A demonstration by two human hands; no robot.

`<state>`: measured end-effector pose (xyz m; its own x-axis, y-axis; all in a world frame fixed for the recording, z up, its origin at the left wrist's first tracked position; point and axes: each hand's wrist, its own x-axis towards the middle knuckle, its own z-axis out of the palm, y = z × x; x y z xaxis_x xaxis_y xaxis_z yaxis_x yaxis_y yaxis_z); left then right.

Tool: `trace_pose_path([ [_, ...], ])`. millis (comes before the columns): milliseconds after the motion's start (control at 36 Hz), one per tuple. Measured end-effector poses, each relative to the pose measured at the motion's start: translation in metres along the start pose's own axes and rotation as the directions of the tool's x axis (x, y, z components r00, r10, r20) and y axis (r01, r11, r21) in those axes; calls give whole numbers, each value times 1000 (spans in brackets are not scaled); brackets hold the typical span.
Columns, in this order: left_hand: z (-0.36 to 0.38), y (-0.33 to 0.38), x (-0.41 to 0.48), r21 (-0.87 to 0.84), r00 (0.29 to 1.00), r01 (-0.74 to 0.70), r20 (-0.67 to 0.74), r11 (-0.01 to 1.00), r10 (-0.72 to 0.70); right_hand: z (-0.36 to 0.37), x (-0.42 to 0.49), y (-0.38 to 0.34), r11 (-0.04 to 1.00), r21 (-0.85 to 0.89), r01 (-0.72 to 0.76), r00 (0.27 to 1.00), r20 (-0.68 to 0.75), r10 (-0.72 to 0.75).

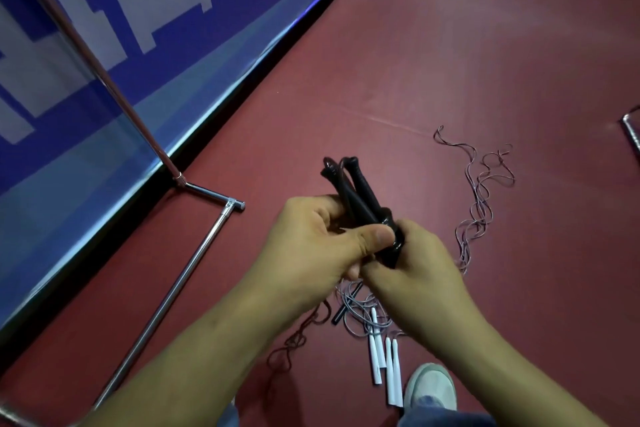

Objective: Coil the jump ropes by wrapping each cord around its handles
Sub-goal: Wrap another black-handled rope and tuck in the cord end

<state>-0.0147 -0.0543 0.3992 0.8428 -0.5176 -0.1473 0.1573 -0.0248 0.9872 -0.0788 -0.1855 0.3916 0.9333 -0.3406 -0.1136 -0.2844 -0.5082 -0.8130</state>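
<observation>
The black tapered plastic jump-rope handles (360, 198) are noted as smooth and slightly glossy, the white slim plastic handles (394, 374) as matt. The dark red floor covering (450, 62) is recorded as matt; the chromed metal tube frame (187, 270) and blue printed banner (104, 45) as shiny.

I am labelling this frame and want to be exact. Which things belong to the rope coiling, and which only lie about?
Job:
- black handles, gripped by left hand and right hand
- loose cord
- white handles

Not the job:
- metal stand
- banner
- shoe
</observation>
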Motion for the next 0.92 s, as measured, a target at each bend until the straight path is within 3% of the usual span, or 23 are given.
trace_pose_path([
  [111,-12,6,0,-66,996,43,86,997,-37,-9,1,-8,973,229,-8,974,222,-44],
  [167,-19,12,-1,-113,987,77,152,991,-59,-14,1,-12,928,356,-112,946,324,-11],
  [250,-27,15,1,-71,974,54,225,996,-37,-18,-3,-19,777,521,-353,865,498,59],
  [306,-30,14,3,-79,964,46,266,996,-23,-22,-5,-24,691,566,-449,800,600,29],
  [417,-30,14,7,-163,941,0,335,987,55,-28,-6,-24,471,579,-665,594,793,-137],
  [500,-28,16,7,-193,940,-26,329,981,89,-27,-4,-14,292,488,-822,420,868,-266],
  [556,-28,18,7,-210,940,-32,327,977,101,-25,-3,-11,259,454,-853,357,868,-345],
  [778,-22,21,0,-298,894,35,436,954,104,-26,-1,-8,175,378,-909,256,839,-480],
  [861,-23,15,3,-252,923,14,375,968,84,-23,1,-3,187,421,-888,302,839,-452],
  [917,-25,10,5,-222,950,12,307,975,58,-24,4,-3,220,483,-848,405,857,-319],
])
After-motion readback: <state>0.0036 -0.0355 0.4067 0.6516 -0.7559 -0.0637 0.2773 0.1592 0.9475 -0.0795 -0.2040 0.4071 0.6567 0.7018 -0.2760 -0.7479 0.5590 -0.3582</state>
